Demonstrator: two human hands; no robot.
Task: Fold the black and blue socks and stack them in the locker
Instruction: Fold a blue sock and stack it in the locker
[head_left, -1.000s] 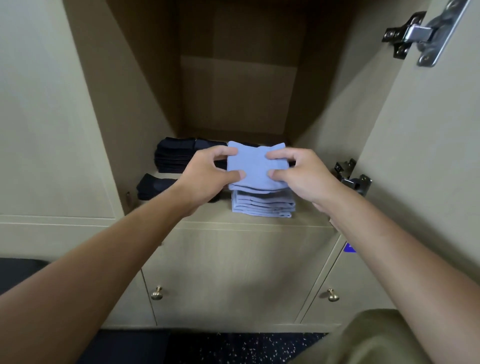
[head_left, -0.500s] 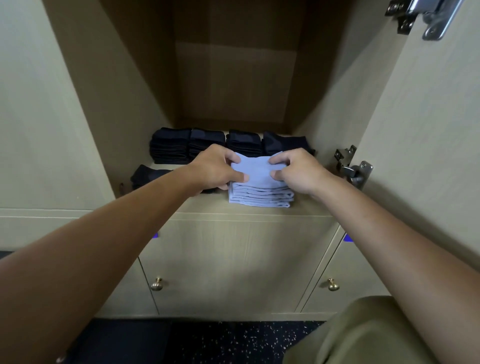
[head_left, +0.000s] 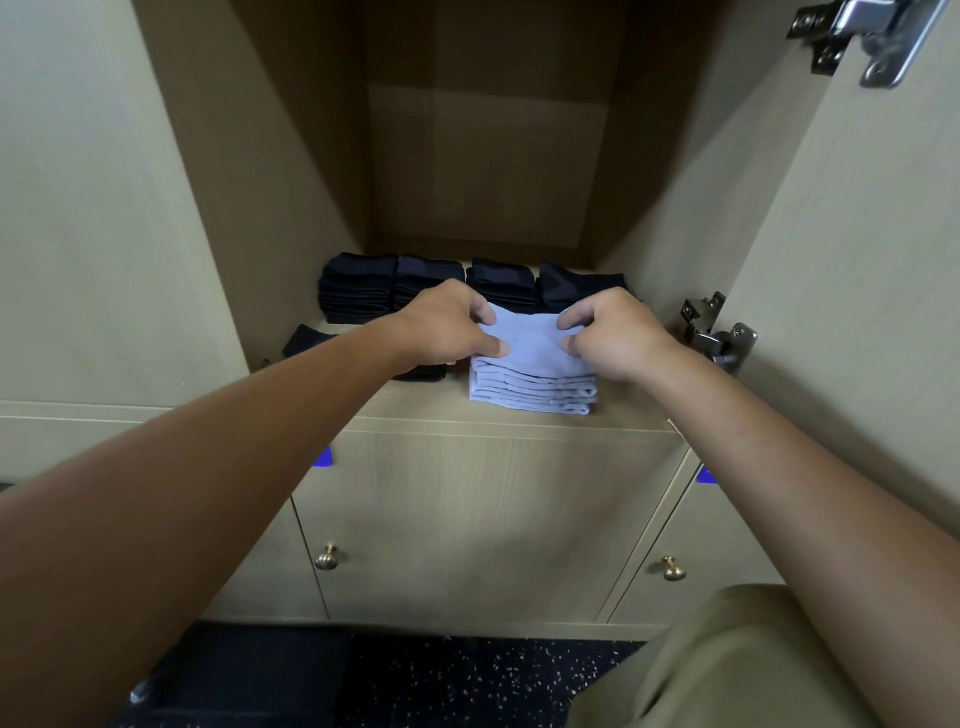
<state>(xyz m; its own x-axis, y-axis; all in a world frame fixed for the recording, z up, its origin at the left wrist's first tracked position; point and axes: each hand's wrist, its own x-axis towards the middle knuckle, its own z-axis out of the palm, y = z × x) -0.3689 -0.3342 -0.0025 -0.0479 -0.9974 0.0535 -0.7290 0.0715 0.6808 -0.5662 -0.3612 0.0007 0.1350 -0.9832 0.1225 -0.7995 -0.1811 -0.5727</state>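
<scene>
Nearest me, at 5 o'clock: olive trouser leg (head_left: 727, 660) over dark speckled floor (head_left: 441, 680). Two brass knobs (head_left: 326, 557) on the lower doors, at 7 and 5 o'clock of frame ctr.

Both forearms run up to the locker shelf (head_left: 415, 402). L hand (head_left: 447, 325) pinches the left edge of the top blue sock (head_left: 524, 340), thumb on top, fingers curled over the far edge. R hand (head_left: 613, 332) pinches the right edge the same way. Top sock lies on the blue stack (head_left: 530, 389), which sits at the shelf's front edge, approx frame ctr.

At 9 o'clock of the blue stack: a loose black sock (head_left: 306, 340) flat on the shelf, partly hidden by my L forearm.

Behind the hands, 12 o'clock: row of folded black sock stacks (head_left: 358, 288) side by side toward the locker's back wall.

At 3 o'clock: lower door hinge (head_left: 719, 335); upper hinge (head_left: 872, 36) at 1 o'clock on the open door.
</scene>
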